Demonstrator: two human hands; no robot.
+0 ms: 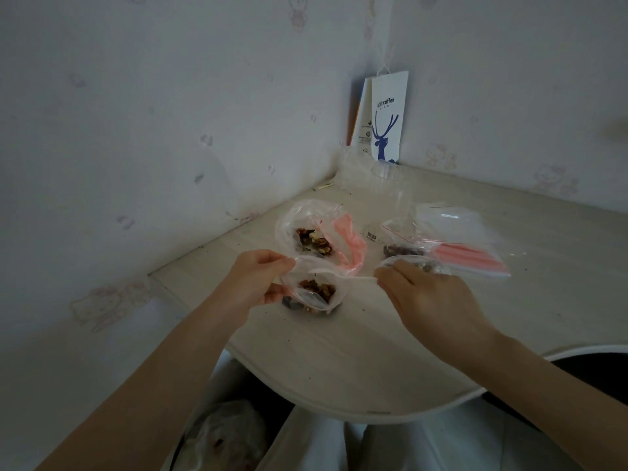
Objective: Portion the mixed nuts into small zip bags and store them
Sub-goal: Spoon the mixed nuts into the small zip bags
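The small zip bag [306, 298] of nuts [319, 289] rests on the bench [373, 355]; the left hand [258, 280] clamps its grip on the bag's left edge, the right hand [428, 297] on the zip's end; a lopsided pull could leave the seal gaping, spilling nuts.

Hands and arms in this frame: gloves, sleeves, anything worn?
Left hand and right hand are bare, no gloves. Left forearm and right forearm are bare to the frame edge, no sleeves in view. No watch, ring or band visible.
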